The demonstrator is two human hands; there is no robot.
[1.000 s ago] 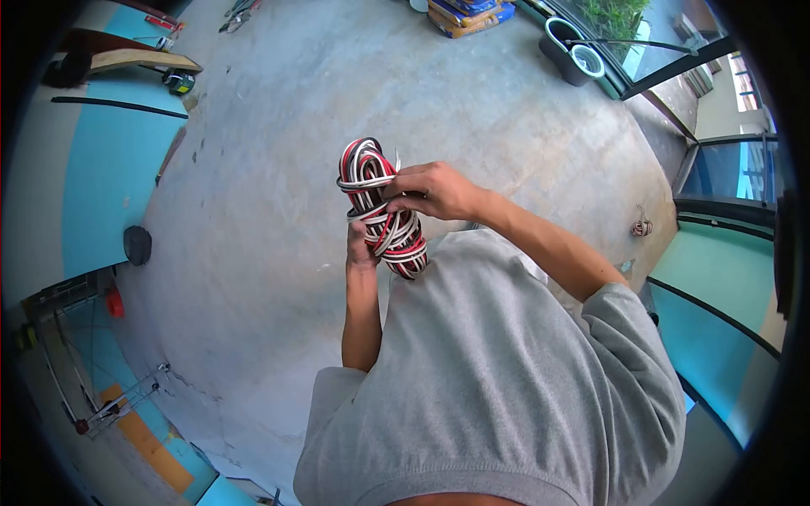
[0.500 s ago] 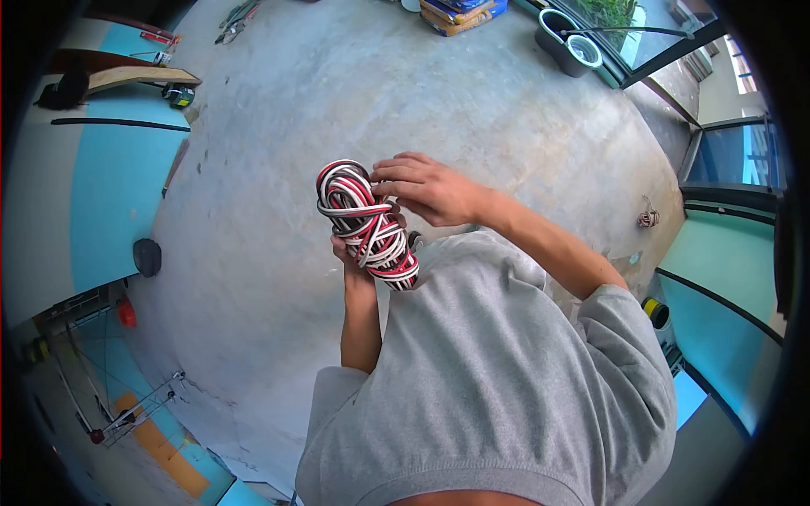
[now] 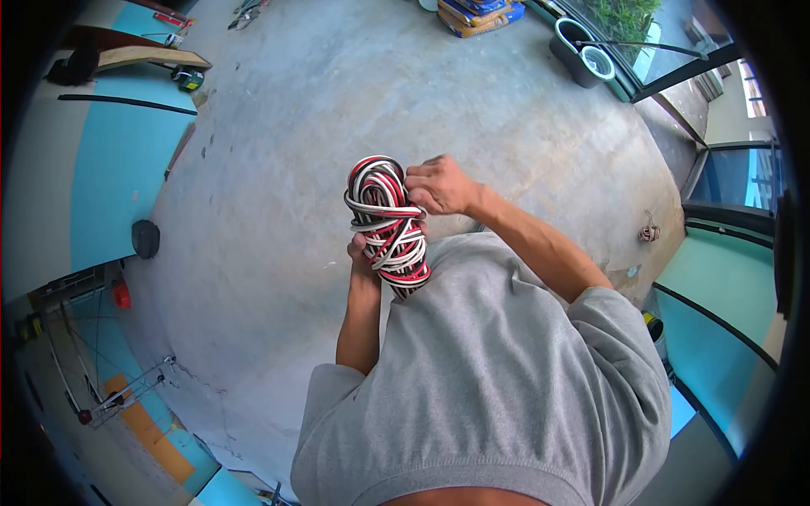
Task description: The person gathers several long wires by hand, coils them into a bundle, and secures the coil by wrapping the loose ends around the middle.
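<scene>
A long bundle of wound cable [image 3: 388, 221], with red, white and black strands, is held up in front of my chest. Bands of the same cable wrap across its middle. My left hand [image 3: 360, 253] grips the bundle from below on its left side, its thumb showing and most of its fingers hidden behind. At the upper right edge of the bundle, my right hand [image 3: 442, 185] has its fingers curled closed against the strands. The exact strand in its fingertips is hard to make out.
Concrete floor [image 3: 295, 110] surrounds me. A smaller cable bundle [image 3: 649, 231] lies at the right. Stacked bags [image 3: 477, 18] and a dark tub [image 3: 582, 63] stand at the back. On the left are a blue panel [image 3: 126, 169] and a wire rack [image 3: 126, 396].
My right hand's fingers have gone from spread to curled closed at the bundle's edge. The bundle and my left hand appear slightly further right in view.
</scene>
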